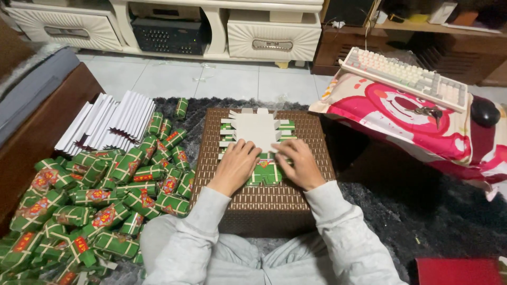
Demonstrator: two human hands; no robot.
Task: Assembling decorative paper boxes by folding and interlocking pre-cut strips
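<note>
Just two hands [266, 166], one flat carton [257, 132]

the flat card sheet [257, 130] is off-white with green printed flaps. the woven box [311, 138] is brown. the folded packets [105, 195] are green with red and yellow panels. the rug [422, 211] is dark grey, the pillow [401, 113] pink and red, the sleeves [343, 232] pale grey.
</note>
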